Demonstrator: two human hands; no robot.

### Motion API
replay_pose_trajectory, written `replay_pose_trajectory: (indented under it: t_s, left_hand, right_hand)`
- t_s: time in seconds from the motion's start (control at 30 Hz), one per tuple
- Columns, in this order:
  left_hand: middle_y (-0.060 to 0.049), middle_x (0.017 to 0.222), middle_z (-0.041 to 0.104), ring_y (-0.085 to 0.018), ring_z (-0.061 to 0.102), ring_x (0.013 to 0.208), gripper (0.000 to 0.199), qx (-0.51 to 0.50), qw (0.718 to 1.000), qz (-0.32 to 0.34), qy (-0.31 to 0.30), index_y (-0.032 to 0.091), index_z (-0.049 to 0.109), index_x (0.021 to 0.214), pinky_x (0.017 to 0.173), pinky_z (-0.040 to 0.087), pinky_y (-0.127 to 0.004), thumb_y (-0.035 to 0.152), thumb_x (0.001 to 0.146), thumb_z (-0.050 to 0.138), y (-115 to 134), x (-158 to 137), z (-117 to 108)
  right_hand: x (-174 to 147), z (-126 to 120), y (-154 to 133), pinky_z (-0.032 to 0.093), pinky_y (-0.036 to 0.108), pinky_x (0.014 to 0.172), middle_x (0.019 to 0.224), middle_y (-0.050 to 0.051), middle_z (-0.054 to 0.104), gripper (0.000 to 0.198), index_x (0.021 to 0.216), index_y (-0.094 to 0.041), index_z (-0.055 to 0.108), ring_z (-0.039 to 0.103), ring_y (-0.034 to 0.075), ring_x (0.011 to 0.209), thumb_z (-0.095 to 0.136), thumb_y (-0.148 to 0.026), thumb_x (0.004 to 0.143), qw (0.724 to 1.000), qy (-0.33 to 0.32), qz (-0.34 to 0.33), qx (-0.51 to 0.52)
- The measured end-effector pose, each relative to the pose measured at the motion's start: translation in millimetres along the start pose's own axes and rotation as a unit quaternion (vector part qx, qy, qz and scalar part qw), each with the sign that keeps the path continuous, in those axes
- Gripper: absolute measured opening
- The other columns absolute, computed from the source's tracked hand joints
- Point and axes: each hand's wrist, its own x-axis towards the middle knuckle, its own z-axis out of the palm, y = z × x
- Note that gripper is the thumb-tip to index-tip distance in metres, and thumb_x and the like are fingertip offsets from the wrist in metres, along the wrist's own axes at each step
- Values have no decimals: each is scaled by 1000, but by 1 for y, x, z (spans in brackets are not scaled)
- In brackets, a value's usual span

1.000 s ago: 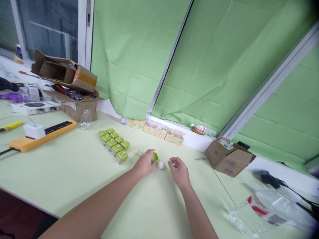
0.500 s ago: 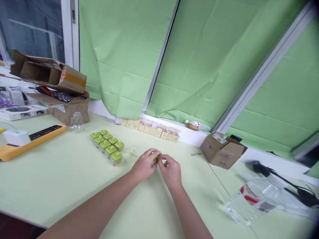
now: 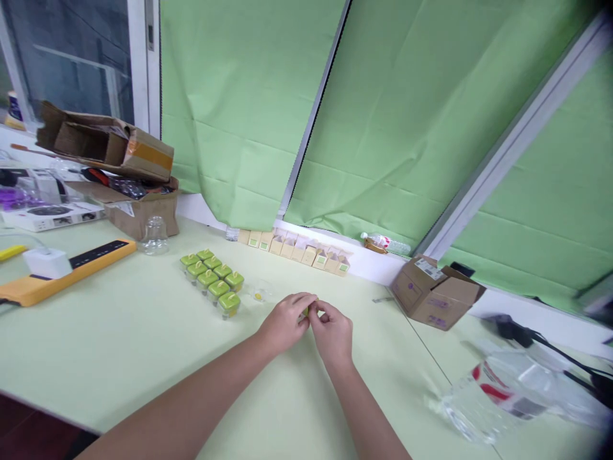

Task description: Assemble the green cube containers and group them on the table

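My left hand [image 3: 286,323] is closed around a small green lid [image 3: 305,312], most of which my fingers cover. Close against it, my right hand [image 3: 331,332] pinches at the same lid with thumb and forefinger. Both hands meet just above the pale green table [image 3: 268,402]. Left of them stand several small clear jars with green lids [image 3: 218,289], set in two rows, each lid topped by a yellowish loop. Between these rows and my left hand lies a small clear container [image 3: 260,292] with a yellow spot.
Small cardboard boxes [image 3: 292,246] line the windowsill side. An orange power strip [image 3: 86,268], a clear plastic jar [image 3: 155,236] and stacked cartons [image 3: 143,214] are on the left. On the right are an open carton [image 3: 433,295], a large water bottle [image 3: 498,396] and black cables [image 3: 546,342].
The view has shifted slightly, so everything sits a little farther right. My fingers have closed further over the green lid, leaving less of it visible.
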Motion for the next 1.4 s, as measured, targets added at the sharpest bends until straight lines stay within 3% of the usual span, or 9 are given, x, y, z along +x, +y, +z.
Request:
replay_pose_trajectory:
  t_s: [0.27,0.5,0.67,0.77,1.0,1.23,1.4]
  left_hand:
    - [-5,120,66,-20,63,108,57,10,1000,-13,-20,26,58,129,96,54,-38,0,78,52,0,-1,-1]
    - [-7,121,64,-20,62,110,59,1,1000,-1,-22,24,57,130,98,52,-38,-2,78,49,3,-1,-1]
    - [-6,116,65,-18,64,96,55,-30,999,-39,-6,24,57,130,91,55,-35,1,80,53,1,2,-4]
    - [-6,112,66,-18,64,95,54,-24,999,-43,-3,25,56,131,91,54,-36,4,82,55,1,4,-6]
    - [-6,122,62,-20,63,107,53,-12,999,-17,-37,29,54,133,95,53,-37,7,85,54,0,2,-9]
    - [-6,130,58,-19,61,113,57,-23,999,18,-40,28,52,134,98,53,-37,2,84,50,-2,1,-7]
    - [-6,128,59,-17,62,107,52,-71,997,17,-29,28,53,133,91,57,-33,5,86,50,-1,2,-6]
  right_hand:
    - [4,-1,8,35,24,57,65,-2,64,21,70,-21,66,48,11,52,55,-28,86,996,-39,-63,-47]
    - [-2,3,7,42,25,59,69,1,66,30,71,-20,68,55,14,59,52,-34,92,997,9,-72,11]
    - [1,2,8,51,29,66,92,5,73,27,96,-24,76,64,18,69,53,-39,93,995,-51,-48,68]
    - [5,0,11,53,32,67,94,5,74,30,107,-25,75,64,18,64,57,-43,91,994,-59,-6,89]
    - [8,0,11,49,29,55,81,4,73,32,91,-21,76,55,15,52,68,-49,79,978,-45,114,166]
    - [4,1,4,48,28,58,81,2,72,25,84,-21,75,54,14,55,66,-44,79,985,-19,113,128]
    - [8,-3,5,45,27,56,84,2,68,27,84,-21,65,52,12,57,73,-43,72,990,44,106,88]
